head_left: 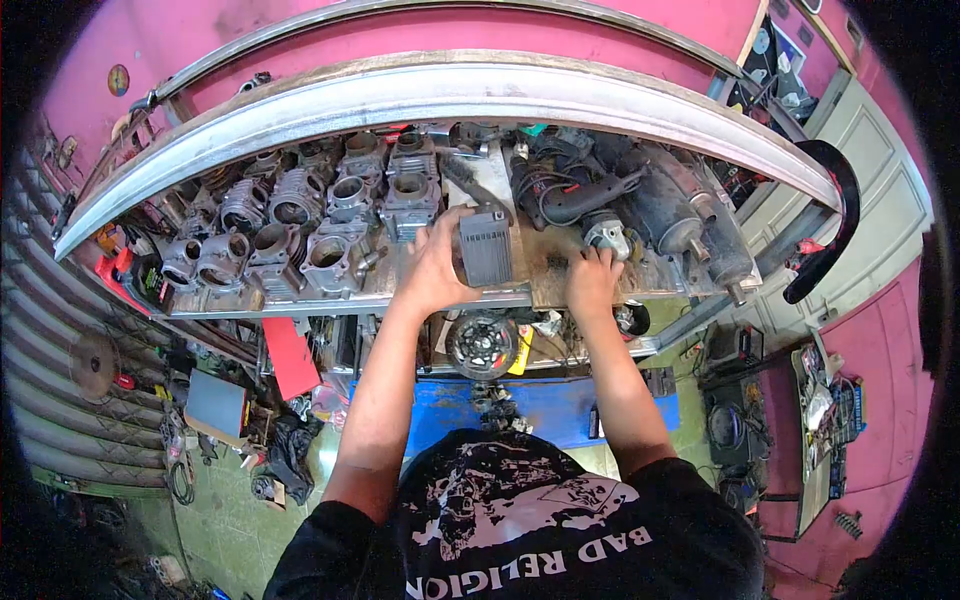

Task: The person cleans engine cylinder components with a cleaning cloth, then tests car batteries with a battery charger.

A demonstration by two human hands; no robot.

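While left hand [435, 265] grips grey block [487, 248] | cluttered metal shelf [300, 300] | pink walls [450, 35]

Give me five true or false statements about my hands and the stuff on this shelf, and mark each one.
1. The left hand grips a grey ribbed block. True.
2. The right hand holds a drill in the air. False: it rests on the shelf, with its fingers by a small grey metal part.
3. Rows of engine cylinders stand on the shelf to the left of the left hand. True.
4. The wall behind the shelf is blue. False: it is pink.
5. Both hands clasp the grey ribbed block. False: only the left hand is on it.
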